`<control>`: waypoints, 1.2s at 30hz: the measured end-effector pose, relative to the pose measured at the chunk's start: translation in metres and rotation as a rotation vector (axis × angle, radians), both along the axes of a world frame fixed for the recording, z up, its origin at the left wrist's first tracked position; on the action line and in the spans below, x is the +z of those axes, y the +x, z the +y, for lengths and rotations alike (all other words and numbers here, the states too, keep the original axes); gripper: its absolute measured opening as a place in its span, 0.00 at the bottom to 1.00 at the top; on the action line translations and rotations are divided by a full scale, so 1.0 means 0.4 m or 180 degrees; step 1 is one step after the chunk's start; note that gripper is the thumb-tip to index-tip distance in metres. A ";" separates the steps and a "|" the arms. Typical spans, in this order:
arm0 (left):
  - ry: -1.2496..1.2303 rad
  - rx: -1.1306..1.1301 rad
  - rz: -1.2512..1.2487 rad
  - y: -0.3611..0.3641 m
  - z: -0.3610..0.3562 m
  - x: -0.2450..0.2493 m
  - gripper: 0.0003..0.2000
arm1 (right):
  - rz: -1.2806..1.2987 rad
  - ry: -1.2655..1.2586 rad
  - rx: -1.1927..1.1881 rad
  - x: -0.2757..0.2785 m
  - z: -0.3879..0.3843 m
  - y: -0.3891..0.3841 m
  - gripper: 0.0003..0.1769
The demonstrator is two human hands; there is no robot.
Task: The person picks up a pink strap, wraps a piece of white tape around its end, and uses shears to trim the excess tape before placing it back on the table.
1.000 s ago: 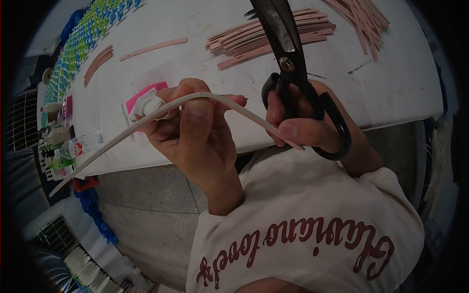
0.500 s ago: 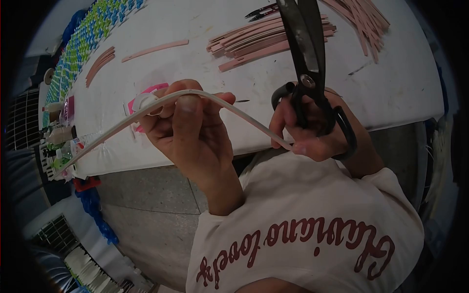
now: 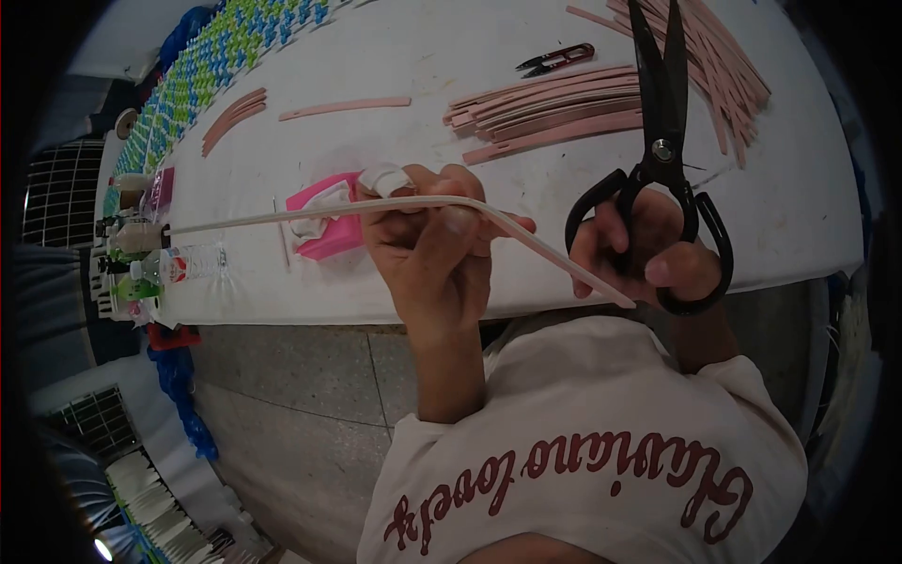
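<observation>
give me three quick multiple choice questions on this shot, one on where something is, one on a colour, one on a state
1. Where do the small snips lie?
A. on the white table, beside the pile of pink strips
B. on the floor
C. in a drawer

2. What colour are the big scissors in the right hand?
A. red
B. black
C. green

3. How is the pale strip?
A. lying flat on the table
B. gripped by the left hand, bending down past the fingers
C. between the scissor blades

Answers:
1 A, they rest on the tabletop just beyond the pile.
2 B, blades and handle loops are black.
3 B, the left hand closes round it while the blades point away from it.
</observation>
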State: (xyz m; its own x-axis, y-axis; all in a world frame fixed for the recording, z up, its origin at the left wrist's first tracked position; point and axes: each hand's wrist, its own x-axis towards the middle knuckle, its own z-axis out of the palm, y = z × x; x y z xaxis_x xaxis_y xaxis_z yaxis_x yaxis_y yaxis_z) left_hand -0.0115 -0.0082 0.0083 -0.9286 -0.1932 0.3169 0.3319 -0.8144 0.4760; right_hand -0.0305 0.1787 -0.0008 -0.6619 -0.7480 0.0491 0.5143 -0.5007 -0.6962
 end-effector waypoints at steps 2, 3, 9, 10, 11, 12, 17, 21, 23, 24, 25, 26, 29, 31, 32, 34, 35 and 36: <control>-0.0049 -0.0015 0.0035 0.001 0.007 -0.012 0.11 | -0.0046 0.0236 -0.0053 0.011 -0.009 0.007 0.19; -0.0051 0.0010 0.0062 -0.002 0.004 -0.025 0.11 | -0.0118 0.0486 -0.0139 0.018 -0.012 0.013 0.20; -0.0456 -0.0338 0.0593 -0.003 0.023 -0.040 0.17 | 0.0295 0.1126 -0.0305 0.002 -0.017 0.025 0.19; -0.0525 -0.0211 0.0381 0.006 0.026 -0.028 0.18 | 0.0302 0.1127 -0.0305 0.000 -0.022 0.026 0.19; -0.0593 -0.0084 0.0166 0.011 0.029 -0.022 0.20 | 0.0099 0.0735 -0.0492 -0.001 -0.031 0.028 0.19; -0.0592 -0.0079 0.0170 0.010 0.030 -0.022 0.20 | -0.0105 0.0340 -0.0675 -0.002 -0.036 0.029 0.19; -0.0916 0.0262 0.0269 0.017 0.035 -0.012 0.21 | 0.0020 0.0661 -0.0634 0.003 -0.027 0.027 0.20; -0.0230 0.0381 0.0029 0.021 0.047 0.005 0.18 | 0.0145 0.1002 -0.0521 0.000 -0.024 0.030 0.20; -0.0036 0.0440 -0.0023 0.020 0.035 0.013 0.18 | 0.0115 0.1029 -0.0540 0.000 -0.023 0.034 0.23; -0.0036 0.0450 -0.0019 0.021 0.026 0.018 0.18 | 0.0080 0.1057 -0.0568 0.001 -0.023 0.036 0.25; -0.0001 0.0487 -0.0038 0.022 0.017 0.024 0.18 | 0.0087 0.1055 -0.0560 0.002 -0.020 0.036 0.25; 0.0034 0.0523 -0.0056 0.023 0.012 0.027 0.18 | 0.0062 0.1083 -0.0523 0.003 -0.014 0.035 0.25; -0.0164 0.0607 -0.0014 0.022 0.007 0.026 0.19 | 0.0107 0.1063 -0.0524 -0.007 -0.010 0.033 0.26; -0.0356 0.0543 0.0039 0.022 0.006 0.019 0.19 | 0.0176 0.1016 -0.0563 -0.016 -0.007 0.032 0.26; -0.0546 0.0473 0.0085 0.022 0.006 0.018 0.20 | 0.0218 0.1016 -0.0551 -0.019 -0.003 0.032 0.26; -0.0310 0.0568 -0.0001 0.020 0.006 0.028 0.20 | 0.0267 0.1018 -0.0538 -0.024 0.007 0.032 0.26; -0.0074 0.0659 -0.0093 0.019 0.007 0.032 0.20 | 0.0348 0.1041 -0.0466 -0.026 0.014 0.031 0.26; -0.0072 0.0663 -0.0085 0.018 0.002 0.034 0.20 | 0.0429 0.1063 -0.0394 -0.027 0.020 0.030 0.26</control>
